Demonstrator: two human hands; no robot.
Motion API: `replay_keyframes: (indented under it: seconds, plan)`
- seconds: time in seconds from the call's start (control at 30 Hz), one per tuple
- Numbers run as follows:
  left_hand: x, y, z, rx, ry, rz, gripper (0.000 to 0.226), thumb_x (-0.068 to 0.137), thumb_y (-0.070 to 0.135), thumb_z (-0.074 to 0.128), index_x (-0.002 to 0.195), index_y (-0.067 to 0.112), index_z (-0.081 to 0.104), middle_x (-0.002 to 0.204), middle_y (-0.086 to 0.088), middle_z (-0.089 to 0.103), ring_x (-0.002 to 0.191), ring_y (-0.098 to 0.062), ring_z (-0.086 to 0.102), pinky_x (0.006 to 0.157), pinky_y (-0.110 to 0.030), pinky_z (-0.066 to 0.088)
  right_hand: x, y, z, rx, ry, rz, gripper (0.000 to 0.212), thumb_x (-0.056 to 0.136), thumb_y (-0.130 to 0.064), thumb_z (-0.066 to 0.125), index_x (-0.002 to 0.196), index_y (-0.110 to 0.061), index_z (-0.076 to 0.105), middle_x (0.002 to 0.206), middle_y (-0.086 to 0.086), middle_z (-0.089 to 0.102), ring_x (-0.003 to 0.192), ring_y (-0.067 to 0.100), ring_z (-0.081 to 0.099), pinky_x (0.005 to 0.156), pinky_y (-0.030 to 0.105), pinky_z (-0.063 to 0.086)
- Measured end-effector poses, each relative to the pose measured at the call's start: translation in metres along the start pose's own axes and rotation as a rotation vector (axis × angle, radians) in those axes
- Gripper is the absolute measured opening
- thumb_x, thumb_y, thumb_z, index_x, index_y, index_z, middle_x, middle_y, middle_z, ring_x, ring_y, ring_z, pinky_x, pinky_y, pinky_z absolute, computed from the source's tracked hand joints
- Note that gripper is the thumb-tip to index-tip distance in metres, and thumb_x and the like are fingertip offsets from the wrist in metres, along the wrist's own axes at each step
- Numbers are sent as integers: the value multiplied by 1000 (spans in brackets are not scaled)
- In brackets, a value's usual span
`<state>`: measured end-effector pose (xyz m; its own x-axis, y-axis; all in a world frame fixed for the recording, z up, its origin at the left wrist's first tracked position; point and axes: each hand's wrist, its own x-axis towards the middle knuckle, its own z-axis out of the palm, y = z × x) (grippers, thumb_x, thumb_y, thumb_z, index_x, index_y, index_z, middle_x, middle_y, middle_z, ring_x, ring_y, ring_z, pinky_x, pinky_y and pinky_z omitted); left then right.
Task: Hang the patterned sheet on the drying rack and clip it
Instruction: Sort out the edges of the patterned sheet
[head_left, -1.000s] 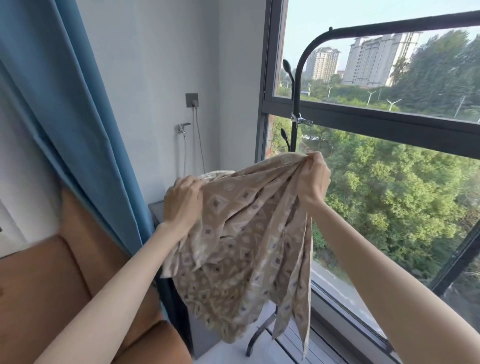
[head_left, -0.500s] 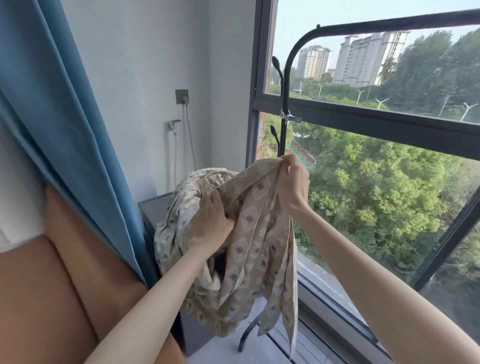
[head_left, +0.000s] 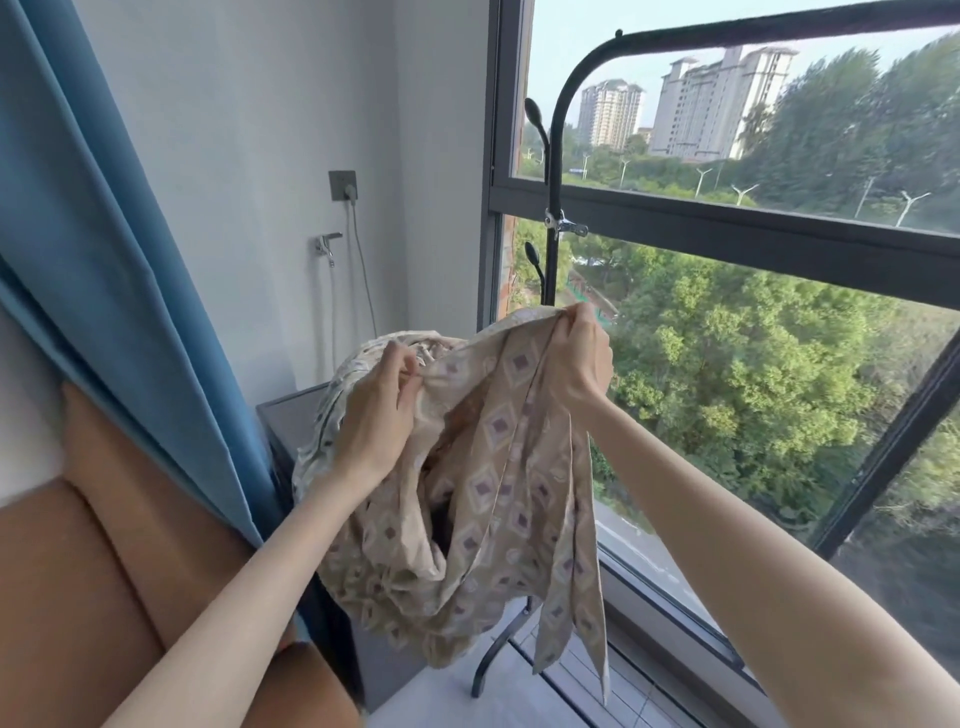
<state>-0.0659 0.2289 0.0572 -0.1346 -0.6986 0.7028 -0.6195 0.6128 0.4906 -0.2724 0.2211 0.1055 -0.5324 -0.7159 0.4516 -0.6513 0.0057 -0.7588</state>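
- Head view: the left hand (head_left: 382, 402) has moved since a second ago. Then it held the cloth out to the left, wide from the other hand. Now it sits lower and nearer the middle, pinching a new fold.
- The right hand (head_left: 576, 358) is in much the same spot, closed tight on a bunched top edge of the patterned sheet (head_left: 483, 499).
- The left hand is closed too, with its fingers nipping the cloth just beside the right hand.
- The sheet hangs in the air between both hands, in front of the window. It is not on the drying rack (head_left: 558, 156) yet. The rack's top bar is high above the hands.
- A metal clip (head_left: 563, 224) is on the rack's pole, above the right hand.
- The sheet looks soft, thin and light. It flops and folds on itself, and long bits dangle down.
- I think the best place to hold it is along one edge, with the hands spread wide, so it opens flat before going over the bar.
- It may slide off the smooth bar, so the clip will help.
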Motion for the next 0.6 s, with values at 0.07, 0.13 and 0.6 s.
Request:
replay_keyframes:
  seconds: [0.07, 0.13, 0.6]
  plan:
    - [-6, 8, 4, 83, -118, 122, 15, 90, 0, 49, 87, 14, 47, 86, 2, 54, 73, -15, 52, 59, -21, 42, 5, -7, 3, 34, -29, 27, 20, 100, -17, 33, 101, -7, 50, 82, 0, 52, 67, 19, 47, 53, 29, 33]
    - [-17, 12, 15, 111, -240, 152, 20, 87, -4, 47, 82, 13, 56, 99, 2, 55, 88, -17, 55, 69, -28, 47, 8, -13, 5, 72, -53, 27, 19, 99, -16, 34, 101, -7, 51, 81, 0, 53, 68, 19, 50, 59, 32, 38]
    - [-23, 17, 60, 701, -227, -47, 50, 63, 27, 74, 106, 7, 59, 109, -10, 54, 94, -27, 55, 71, -39, 50, 11, -27, 7, 192, -93, -25, 16, 99, -11, 38, 105, -4, 51, 72, -7, 47, 57, 6, 42, 53, 24, 35]
